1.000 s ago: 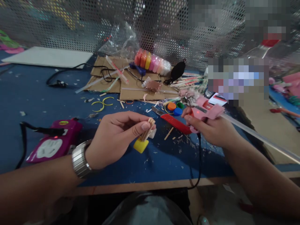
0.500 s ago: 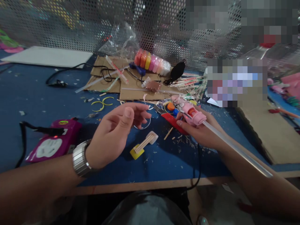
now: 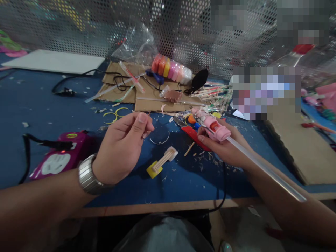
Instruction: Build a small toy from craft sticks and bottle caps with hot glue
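In my right hand (image 3: 231,143) is a pink hot glue gun (image 3: 214,126), with a long clear glue stick (image 3: 267,169) running from its rear back over my forearm. My left hand (image 3: 123,145) hovers above the blue table, its fingers curled in and the thumb pressed against them. Whatever they pinch, if anything, is hidden. Between the hands lies a small piece made of wooden sticks (image 3: 165,160) joining a yellow square (image 3: 154,169) and a whitish square (image 3: 172,153). A red-handled craft knife (image 3: 193,133) lies partly under the glue gun.
At left sits a purple power box (image 3: 61,154) with a black plug in it. Cardboard sheets (image 3: 157,105), a pack of coloured clay (image 3: 170,69) and a bundle of straws (image 3: 212,92) fill the back. More cardboard (image 3: 301,150) lies right. Scraps litter the blue tabletop (image 3: 86,105).
My left hand has closed from spread fingers to a pinch and shifted slightly left. The right hand with the glue gun has hardly moved.
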Motion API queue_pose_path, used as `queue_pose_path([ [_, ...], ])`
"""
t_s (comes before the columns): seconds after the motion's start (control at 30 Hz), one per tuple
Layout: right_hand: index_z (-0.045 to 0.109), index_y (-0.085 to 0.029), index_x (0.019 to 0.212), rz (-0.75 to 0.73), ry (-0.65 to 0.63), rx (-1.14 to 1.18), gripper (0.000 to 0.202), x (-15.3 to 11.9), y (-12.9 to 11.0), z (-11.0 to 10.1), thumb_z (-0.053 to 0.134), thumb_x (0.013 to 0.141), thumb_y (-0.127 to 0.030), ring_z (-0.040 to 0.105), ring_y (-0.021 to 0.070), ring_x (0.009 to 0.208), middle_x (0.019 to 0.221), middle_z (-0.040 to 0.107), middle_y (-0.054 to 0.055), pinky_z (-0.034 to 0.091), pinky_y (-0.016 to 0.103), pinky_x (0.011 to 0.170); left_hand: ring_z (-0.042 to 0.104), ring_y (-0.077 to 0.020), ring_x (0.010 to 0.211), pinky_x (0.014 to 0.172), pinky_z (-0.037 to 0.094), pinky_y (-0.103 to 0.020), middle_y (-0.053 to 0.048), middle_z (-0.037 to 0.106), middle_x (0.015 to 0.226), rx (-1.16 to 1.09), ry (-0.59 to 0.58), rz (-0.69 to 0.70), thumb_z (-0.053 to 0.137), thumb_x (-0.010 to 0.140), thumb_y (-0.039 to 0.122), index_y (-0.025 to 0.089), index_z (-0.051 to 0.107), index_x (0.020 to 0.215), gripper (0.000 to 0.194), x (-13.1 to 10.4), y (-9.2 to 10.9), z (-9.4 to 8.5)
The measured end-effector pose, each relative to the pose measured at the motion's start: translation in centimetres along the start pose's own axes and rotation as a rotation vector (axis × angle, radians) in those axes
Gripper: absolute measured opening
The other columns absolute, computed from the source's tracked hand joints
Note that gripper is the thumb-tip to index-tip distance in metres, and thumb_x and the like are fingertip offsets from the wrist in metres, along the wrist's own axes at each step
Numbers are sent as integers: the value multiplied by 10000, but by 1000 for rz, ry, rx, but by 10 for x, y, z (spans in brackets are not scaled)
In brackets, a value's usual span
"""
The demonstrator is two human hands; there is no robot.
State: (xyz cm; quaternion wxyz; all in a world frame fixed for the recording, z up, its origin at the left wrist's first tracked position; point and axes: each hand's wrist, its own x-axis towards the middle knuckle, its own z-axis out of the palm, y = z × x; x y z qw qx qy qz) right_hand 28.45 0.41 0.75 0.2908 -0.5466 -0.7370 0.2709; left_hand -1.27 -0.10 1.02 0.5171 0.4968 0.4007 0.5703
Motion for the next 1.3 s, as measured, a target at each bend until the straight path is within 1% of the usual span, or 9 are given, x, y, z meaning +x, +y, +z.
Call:
queue_pose_path([
  [0.27, 648, -270, 941, -1, -3, 6, 218, 0, -1, 0, 756, 992, -452, 663, 272, 867, 947, 711, 51, 551, 416, 734, 538, -179, 775, 712, 522, -296, -39, 645, 799, -2, 15, -40, 862, 973, 523, 257, 830, 821, 308, 2, -3, 0],
  [0.5, 659, -268, 953, 23, 6, 7, 209, 0, 0, 0, 779, 976, -438, 693, 288, 896, 982, 752, 71, 557, 410, 709, 660, -148, 867, 765, 588, -245, -47, 768, 934, -240, -5, -118, 950, 899, 450, 247, 893, 914, 211, 4, 5, 6],
  [0.73, 656, -269, 950, 9, 7, -18, 232, 1, -2, -1, 774, 978, -468, 653, 252, 804, 916, 722, 47, 533, 392, 673, 672, -163, 823, 694, 611, -257, -58, 747, 876, -295, -86, -136, 722, 1000, 730, 272, 908, 948, 498, 3, 12, 9],
  [0.83, 658, -274, 959, -22, 4, -8, 244, 0, -1, -1, 764, 1001, -490, 650, 249, 803, 925, 725, 51, 532, 392, 669, 669, -161, 830, 695, 612, -248, -58, 758, 904, -316, -105, -158, 776, 958, 730, 276, 909, 918, 475, 2, 13, 9],
  [0.97, 655, -267, 985, -20, -1, 6, 223, 0, 1, 0, 757, 1006, -464, 633, 235, 780, 929, 714, 45, 501, 390, 673, 622, -115, 797, 738, 595, -196, -24, 750, 900, -340, -130, -160, 1006, 816, 496, 252, 878, 811, 276, 2, 12, 7],
  [1.07, 646, -259, 980, -10, -7, 22, 195, -1, -1, 1, 752, 999, -422, 641, 244, 807, 947, 714, 51, 500, 397, 702, 636, -112, 847, 780, 587, -180, -27, 770, 978, -265, -72, -164, 960, 856, 227, 244, 894, 913, 89, 5, 5, 4],
  [1.17, 641, -255, 972, -12, -11, 17, 173, -1, -3, 0, 745, 993, -392, 637, 246, 804, 934, 702, 47, 508, 403, 711, 676, -140, 1046, 796, 571, -185, -1, 780, 1288, -200, 83, -155, 833, 856, 24, 310, 873, 1177, 432, 9, -5, 0],
  [1.23, 646, -252, 983, -36, -30, 13, 163, -1, -3, 0, 740, 997, -384, 643, 248, 809, 945, 704, 52, 519, 413, 721, 658, -152, 1069, 753, 549, -182, -9, 782, 1219, -206, 144, -152, 752, 1020, 171, 275, 883, 1115, 192, 11, -7, -2],
  [1.3, 655, -249, 998, -78, -47, 0, 158, -2, -1, 1, 743, 998, -381, 657, 253, 826, 970, 715, 62, 533, 425, 737, 629, -158, 1156, 806, 544, -165, -30, 762, 1133, -205, 127, -82, 667, 1126, 337, 200, 822, 799, 387, 11, -5, -1],
])
